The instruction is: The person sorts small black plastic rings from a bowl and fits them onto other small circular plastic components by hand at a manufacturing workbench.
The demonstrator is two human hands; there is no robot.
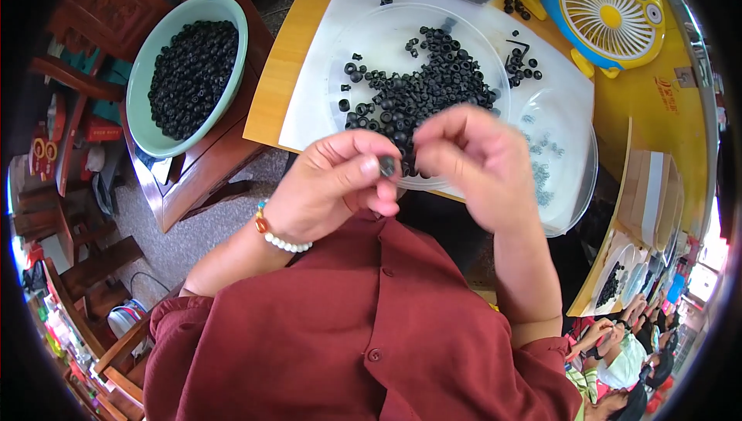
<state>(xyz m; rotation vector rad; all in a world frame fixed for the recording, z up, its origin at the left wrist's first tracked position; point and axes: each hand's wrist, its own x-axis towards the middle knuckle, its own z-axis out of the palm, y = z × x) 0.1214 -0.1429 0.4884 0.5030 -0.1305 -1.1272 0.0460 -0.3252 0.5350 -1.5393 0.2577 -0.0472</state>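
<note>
Above the near edge of the yellow bench [286, 57], both hands raised close together. Left hand [332, 189] with fingers [369, 166] pinched shut on a small black ring part [386, 164], bead bracelet [280, 237] on the wrist. Right hand [479, 166] just beside it, fingertips curled in toward the same part; cannot tell whether touching it or gripping anything. Directly behind the hands, a clear round tray [371, 34] with a heap of black ring parts [421, 92], resting on a white sheet [309, 104]. Further right, a second clear tray [572, 150] holding small pale pieces. Off to the left, on a wooden side table [209, 166], a pale green bowl [147, 65] full of similar black parts. At the far right corner, a yellow and blue fan [610, 7].
</note>
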